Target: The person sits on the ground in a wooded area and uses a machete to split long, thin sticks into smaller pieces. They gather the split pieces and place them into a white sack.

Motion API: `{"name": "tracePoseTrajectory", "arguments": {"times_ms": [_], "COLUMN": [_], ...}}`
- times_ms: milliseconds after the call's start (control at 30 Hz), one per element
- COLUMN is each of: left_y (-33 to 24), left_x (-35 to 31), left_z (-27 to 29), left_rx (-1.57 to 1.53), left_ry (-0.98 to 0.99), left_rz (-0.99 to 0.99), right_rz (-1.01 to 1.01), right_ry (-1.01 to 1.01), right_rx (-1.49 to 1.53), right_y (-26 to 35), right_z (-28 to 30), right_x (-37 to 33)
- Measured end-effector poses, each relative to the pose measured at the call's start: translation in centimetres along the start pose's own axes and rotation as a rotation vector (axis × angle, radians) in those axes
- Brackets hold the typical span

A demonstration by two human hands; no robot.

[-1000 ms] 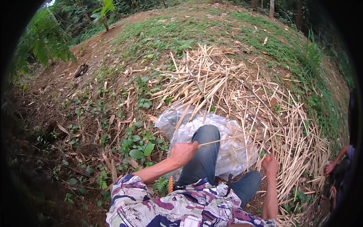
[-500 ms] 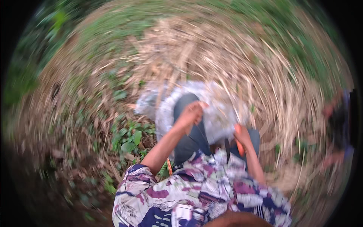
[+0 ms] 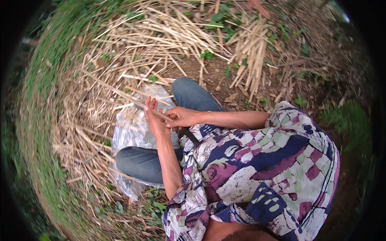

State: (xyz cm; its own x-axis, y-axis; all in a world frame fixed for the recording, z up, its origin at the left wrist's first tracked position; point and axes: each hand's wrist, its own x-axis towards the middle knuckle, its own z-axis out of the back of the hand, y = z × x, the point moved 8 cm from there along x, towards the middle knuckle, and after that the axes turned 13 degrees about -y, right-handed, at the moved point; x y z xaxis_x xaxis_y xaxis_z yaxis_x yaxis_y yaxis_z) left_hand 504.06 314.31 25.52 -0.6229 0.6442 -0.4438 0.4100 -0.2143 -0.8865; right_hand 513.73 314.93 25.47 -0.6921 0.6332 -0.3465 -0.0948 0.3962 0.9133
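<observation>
A long, thin, pale stick (image 3: 114, 90) slants from my hands toward the far left. My left hand (image 3: 155, 120) supports it across the palm and fingers, with the fingertips pointing up. The near end of the stick is pinched between the thumb and fingers of my right hand (image 3: 181, 117). Both hands are close together over my lap, almost touching. Below my right hand a dark narrow strip (image 3: 189, 135) lies against my shirt; I cannot tell what it is. Under and between my bent legs spreads a clear plastic sheet (image 3: 130, 130).
Many pale sticks (image 3: 173, 34) lie scattered on the ground ahead, with a denser bundle (image 3: 251, 52) at the far right. More dry stalks (image 3: 86, 152) cover the ground to the left. Green grass (image 3: 44, 120) borders them, and small leafy plants grow among the litter.
The view has swung round and sharpened. My hands, apart before, have come together on the stick. The orange object by my right hand is no longer in sight.
</observation>
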Motion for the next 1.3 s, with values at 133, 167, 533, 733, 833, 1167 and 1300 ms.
{"name": "tracePoseTrajectory", "arguments": {"times_ms": [133, 167, 533, 733, 833, 1167, 1300], "left_y": [0.9, 1.0, 3.1, 2.2, 2.7, 3.6, 5.2], "left_x": [0.2, 0.4, 1.2, -0.3, -0.9, -3.5, -2.4], "left_z": [-2.5, -2.3, 3.8, 4.5, 4.6, 6.5, 6.4], "left_rx": [0.200, 0.266, 0.793, 0.879, 0.914, 1.051, 1.061], "left_ry": [0.113, 0.116, 0.126, 0.137, 0.195, 0.221, 0.282], "left_rz": [-0.010, -0.064, -0.393, -0.471, -0.489, -0.390, -0.404], "right_rz": [-0.129, -0.143, -0.405, 0.113, -0.021, -0.094, -0.387], "right_ry": [-0.112, -0.189, -0.887, -1.273, -1.084, -1.829, -1.901], "right_rx": [0.009, 0.018, -0.029, -1.424, -0.853, -1.028, -0.471], "right_y": [-1.6, -1.6, -8.0, -1.2, -1.2, 1.2, -4.0], "right_z": [4.6, 6.3, 25.6, 31.2, 33.4, 40.0, 44.2], "right_x": [-1.0, -1.6, -11.1, -11.0, -4.2, -6.0, -13.2]}}
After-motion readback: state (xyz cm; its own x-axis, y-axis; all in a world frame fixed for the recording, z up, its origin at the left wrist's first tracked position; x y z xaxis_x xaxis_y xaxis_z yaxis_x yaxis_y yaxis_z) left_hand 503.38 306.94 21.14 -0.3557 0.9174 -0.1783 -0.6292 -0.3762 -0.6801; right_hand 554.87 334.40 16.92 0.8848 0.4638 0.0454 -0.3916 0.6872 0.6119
